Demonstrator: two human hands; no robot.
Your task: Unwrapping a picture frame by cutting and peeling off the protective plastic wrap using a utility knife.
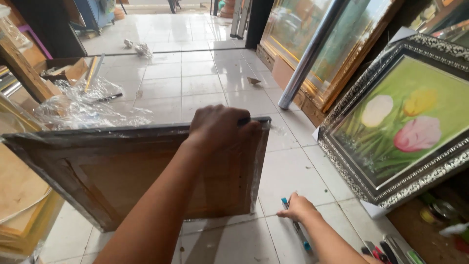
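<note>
The left hand (217, 128) is clamped over the top edge of a brown wooden picture frame wrapped in clear plastic film (122, 171), held upright with its back to the camera, its long axis running left from the grip. Lower right, the right hand (299, 208) presses onto a slim blue-tipped cutter (295, 225) lying on the white tiled floor (205, 83); whether the fingers close round it cannot be told. A silver-framed tulip painting (400, 122) leans just right, crumpled clear film (83, 105) far left.

so i count two hands (217, 128), three framed pictures (146, 171), one shiny pole (312, 51), one blue knife (295, 226).
</note>
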